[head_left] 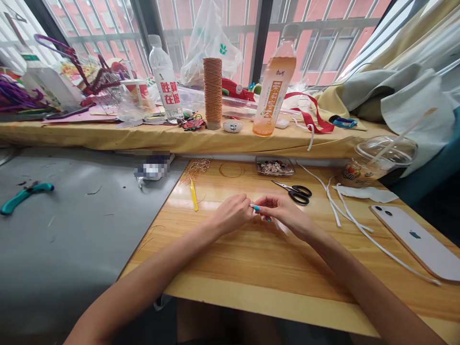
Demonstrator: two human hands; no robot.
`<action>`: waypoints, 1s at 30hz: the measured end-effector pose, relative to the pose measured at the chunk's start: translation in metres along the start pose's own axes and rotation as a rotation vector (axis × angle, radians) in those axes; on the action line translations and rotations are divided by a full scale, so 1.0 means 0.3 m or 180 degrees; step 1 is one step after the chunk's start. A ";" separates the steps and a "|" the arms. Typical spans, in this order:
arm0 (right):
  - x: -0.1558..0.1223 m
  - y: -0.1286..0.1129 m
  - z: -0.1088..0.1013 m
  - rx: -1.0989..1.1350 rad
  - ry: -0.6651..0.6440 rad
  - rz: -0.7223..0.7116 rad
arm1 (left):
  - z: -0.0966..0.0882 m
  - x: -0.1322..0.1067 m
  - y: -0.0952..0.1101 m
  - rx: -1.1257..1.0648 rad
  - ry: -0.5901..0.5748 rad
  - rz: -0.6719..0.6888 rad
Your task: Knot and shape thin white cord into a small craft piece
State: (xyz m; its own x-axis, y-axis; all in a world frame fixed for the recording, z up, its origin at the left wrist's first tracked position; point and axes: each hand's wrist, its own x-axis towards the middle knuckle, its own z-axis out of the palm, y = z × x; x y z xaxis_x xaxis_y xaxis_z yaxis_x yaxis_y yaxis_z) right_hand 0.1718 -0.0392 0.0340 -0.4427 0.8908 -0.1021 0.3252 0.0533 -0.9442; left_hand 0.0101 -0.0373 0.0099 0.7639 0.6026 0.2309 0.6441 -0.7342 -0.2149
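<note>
Hands: two, both the person's own, meeting over the middle of the wooden worktop (251, 258).
Left hand (232, 213): fingers curled in, fingertips pinched onto the small piece (256, 207).
Right hand (283, 213): fingers curled, thumb and forefinger pinching the same small piece from the other side.
Small piece: one, white with teal; held between the two sets of fingertips, just above the worktop. Too small to tell what it is.
White strip under the right hand: partly hidden; cannot tell whether it joins the small piece.
Scissors (296, 191): one pair, black handles, flat on the worktop just beyond the right hand, not touching it.
Tweezers (194, 195): one, yellow, flat on the worktop to the left of the left hand, apart from it.
Wire ring (232, 169): one, thin, lying beyond the hands.
Tray (275, 166): one, clear, shallow, with small bits inside, at the far edge of the worktop.
White cords (338, 206): several, loose, to the right of the scissors.
Phone (417, 239): one, face down, at the right edge.
Cup (384, 158): one, clear plastic with a straw, tipped on its side.
Bottles: two, upright on the yellow-covered ledge; clear bottle (163, 76), orange bottle (275, 81).
Thread spool (212, 91): one, upright between the two bottles.
Pliers (25, 194): one pair, teal handles, on the grey surface far to the left.
</note>
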 end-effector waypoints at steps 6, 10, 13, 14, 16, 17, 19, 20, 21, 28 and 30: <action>0.008 0.011 -0.012 -0.1446 0.1165 -0.0804 | -0.020 0.002 -0.013 -0.0408 0.0158 -0.0268; 0.013 0.020 -0.024 -0.0661 0.1069 -0.0649 | -0.013 0.006 -0.009 -0.1182 0.0342 -0.0601; 0.016 0.017 -0.016 0.0203 0.1014 -0.0505 | -0.002 0.011 0.002 -0.1865 0.0447 -0.0665; 0.016 0.014 -0.012 0.0441 0.1003 -0.0482 | 0.000 0.013 0.003 -0.2042 0.0471 -0.0660; 0.015 0.009 -0.007 0.0875 0.0970 -0.0403 | 0.003 0.017 -0.005 -0.2280 0.0514 -0.0542; 0.015 0.007 -0.006 0.1070 0.0958 -0.0333 | 0.002 0.019 -0.014 -0.2364 0.0547 -0.0467; 0.015 0.007 -0.008 0.1394 0.0992 -0.0137 | -0.004 0.023 -0.037 -0.2571 0.0641 -0.0479; 0.015 0.009 -0.010 0.1529 0.1033 -0.0039 | -0.009 0.026 -0.049 -0.2736 0.0675 -0.0614; 0.015 0.011 -0.011 0.1645 0.1071 0.0050 | -0.014 0.028 -0.058 -0.2973 0.0682 -0.0831; 0.012 0.006 0.011 0.2083 0.0880 0.0177 | -0.020 0.035 -0.038 -0.4649 0.0311 -0.1311; 0.011 0.006 0.016 0.2148 0.0835 0.0182 | -0.014 0.033 -0.031 -0.4714 0.0307 -0.1245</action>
State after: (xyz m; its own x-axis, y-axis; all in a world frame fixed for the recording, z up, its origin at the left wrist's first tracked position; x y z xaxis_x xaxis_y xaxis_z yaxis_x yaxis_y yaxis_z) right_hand 0.1669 -0.0383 0.0304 -0.1978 0.9673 -0.1585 -0.2823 -0.2111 -0.9358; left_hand 0.0114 -0.0256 0.0182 0.5185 0.8470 0.1176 0.1363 -0.2176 0.9665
